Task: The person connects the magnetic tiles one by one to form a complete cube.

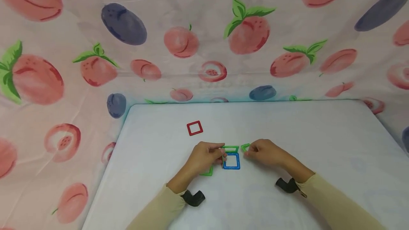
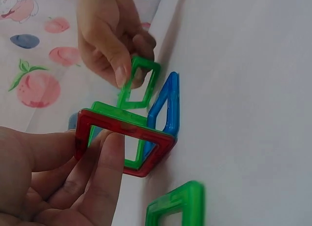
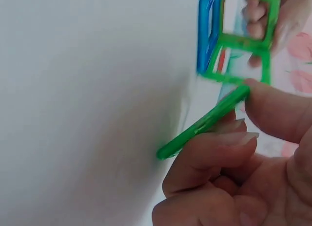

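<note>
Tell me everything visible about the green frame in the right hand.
The green frame is four-sided with an open middle, glossy and translucent like plastic. The right hand pinches it, tilted, to the right of the blue frame and apart from it. Whether its lower edge touches the white table is unclear.
</note>
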Demonstrator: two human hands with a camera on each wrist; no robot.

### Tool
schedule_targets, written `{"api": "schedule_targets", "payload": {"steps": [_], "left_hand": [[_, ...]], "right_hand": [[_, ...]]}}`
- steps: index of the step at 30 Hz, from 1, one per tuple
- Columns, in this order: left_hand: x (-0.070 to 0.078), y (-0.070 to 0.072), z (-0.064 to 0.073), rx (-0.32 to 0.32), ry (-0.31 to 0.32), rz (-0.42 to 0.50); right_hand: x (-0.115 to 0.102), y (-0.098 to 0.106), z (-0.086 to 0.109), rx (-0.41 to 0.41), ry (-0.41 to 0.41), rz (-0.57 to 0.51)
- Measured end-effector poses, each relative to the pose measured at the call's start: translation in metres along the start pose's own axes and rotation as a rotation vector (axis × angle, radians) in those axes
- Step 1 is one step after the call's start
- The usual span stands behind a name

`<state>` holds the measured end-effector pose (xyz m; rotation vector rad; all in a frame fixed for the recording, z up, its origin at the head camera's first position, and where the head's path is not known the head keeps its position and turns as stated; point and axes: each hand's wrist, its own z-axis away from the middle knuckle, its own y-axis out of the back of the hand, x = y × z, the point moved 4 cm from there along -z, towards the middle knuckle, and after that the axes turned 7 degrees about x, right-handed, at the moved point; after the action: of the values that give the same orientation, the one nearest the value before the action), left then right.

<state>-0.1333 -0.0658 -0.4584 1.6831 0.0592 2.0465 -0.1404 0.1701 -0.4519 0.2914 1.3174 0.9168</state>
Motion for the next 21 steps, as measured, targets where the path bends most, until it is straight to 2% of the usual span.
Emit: {"api": "schedule_targets", "payload": {"steps": [8,14,21], "left_hand": [[-0.002,0.015,-0.018,0.01,-0.001,-0.029],[-0.003,0.019,-0.023,-0.018,-0.003,0.006],[-0.007,0.02,-0.022,-0.023,-0.002,0.025]], "right_hand": [[-0.005,-0.011,-0.005,0.047,-0.139,-0.207],[-0.012,-0.023,-0.012,0.062,-0.169,-0.302],[-0.016,-0.029,-0.013,0.087,-0.159,-0.323]]}}
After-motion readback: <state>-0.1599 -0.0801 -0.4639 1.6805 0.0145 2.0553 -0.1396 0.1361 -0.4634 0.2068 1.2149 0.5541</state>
